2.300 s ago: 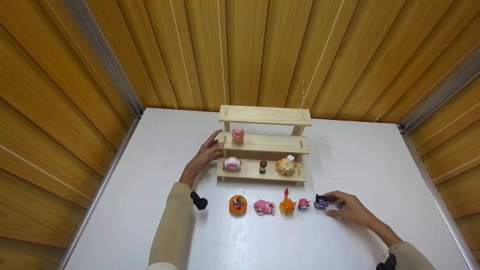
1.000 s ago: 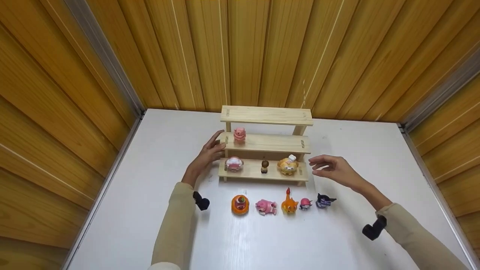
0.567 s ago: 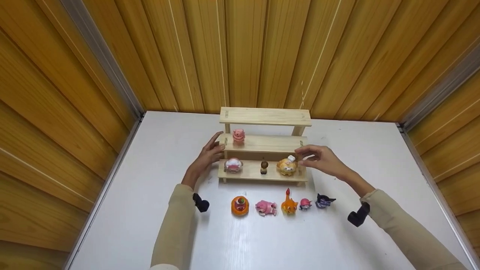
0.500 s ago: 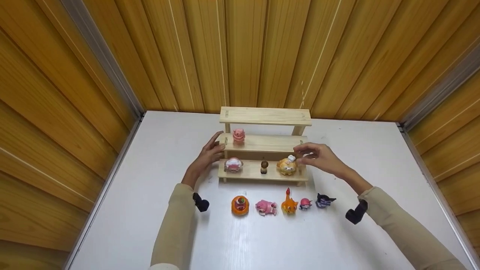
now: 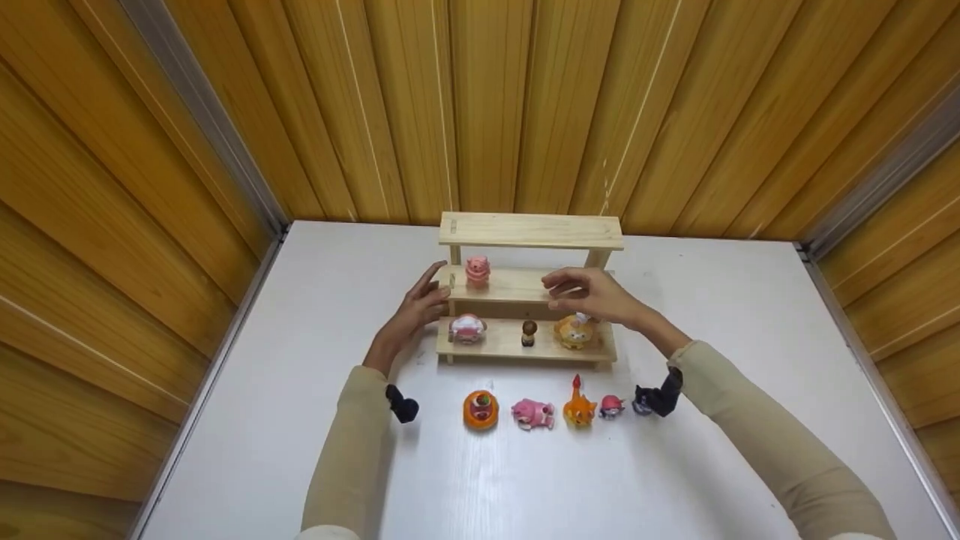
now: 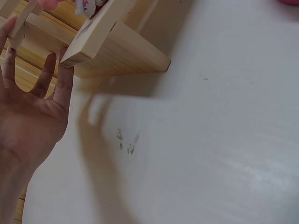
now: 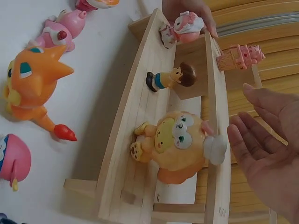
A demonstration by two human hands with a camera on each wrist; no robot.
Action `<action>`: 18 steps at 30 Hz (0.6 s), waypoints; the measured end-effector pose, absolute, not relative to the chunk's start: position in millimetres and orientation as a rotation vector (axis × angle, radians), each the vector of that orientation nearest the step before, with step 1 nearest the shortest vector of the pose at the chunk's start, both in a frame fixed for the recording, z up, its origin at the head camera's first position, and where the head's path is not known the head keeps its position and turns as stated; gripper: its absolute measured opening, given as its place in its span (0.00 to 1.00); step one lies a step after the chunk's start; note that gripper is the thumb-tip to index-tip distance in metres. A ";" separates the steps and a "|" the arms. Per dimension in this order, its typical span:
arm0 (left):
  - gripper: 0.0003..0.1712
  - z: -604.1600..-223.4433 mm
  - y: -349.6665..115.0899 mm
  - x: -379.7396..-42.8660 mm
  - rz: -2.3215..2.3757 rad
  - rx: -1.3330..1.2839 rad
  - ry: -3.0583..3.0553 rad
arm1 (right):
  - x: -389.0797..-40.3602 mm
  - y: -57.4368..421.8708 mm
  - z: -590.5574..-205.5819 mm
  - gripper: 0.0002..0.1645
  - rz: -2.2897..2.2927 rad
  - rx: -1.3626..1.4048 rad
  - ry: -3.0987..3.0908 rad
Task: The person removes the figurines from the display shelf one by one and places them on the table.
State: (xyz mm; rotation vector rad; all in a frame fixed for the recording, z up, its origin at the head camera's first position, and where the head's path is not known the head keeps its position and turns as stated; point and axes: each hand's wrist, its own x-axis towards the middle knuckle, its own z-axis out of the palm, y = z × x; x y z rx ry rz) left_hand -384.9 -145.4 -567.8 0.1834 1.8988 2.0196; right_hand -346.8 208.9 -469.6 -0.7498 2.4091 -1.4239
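A three-tier wooden display shelf (image 5: 531, 229) stands on the white table. My left hand (image 5: 411, 313) is at its left end, and the left wrist view shows spread fingers touching the boards' ends. My right hand (image 5: 596, 296), fingers loosely bent and holding nothing, hovers before the right half of the middle tier. Right below it on the bottom tier sits an orange-yellow figurine with a white chef hat (image 7: 180, 144). A small brown-haired figurine (image 5: 529, 332) and a pink-and-white figurine (image 5: 467, 328) share that tier. A pink figurine (image 5: 478, 271) stands on the middle tier's left.
In front of the shelf lie a round orange toy (image 5: 480, 410), a pink figurine on its side (image 5: 533, 413), an orange red-tailed figurine (image 5: 578, 410) and a small pink-red one (image 5: 611, 406). The right wrist camera partly hides a dark purple figurine (image 5: 641, 400). Wood-look walls enclose the table.
My right hand has left the dark purple figurine, moved up past the shelf's right end and gone left to the middle tier. The left hand stays at the shelf's left end.
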 end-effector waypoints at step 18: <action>0.38 -575.4 -141.3 -379.2 2.057 0.164 1.887 | -374.7 145.5 -480.1 0.33 -1.422 -0.775 2.348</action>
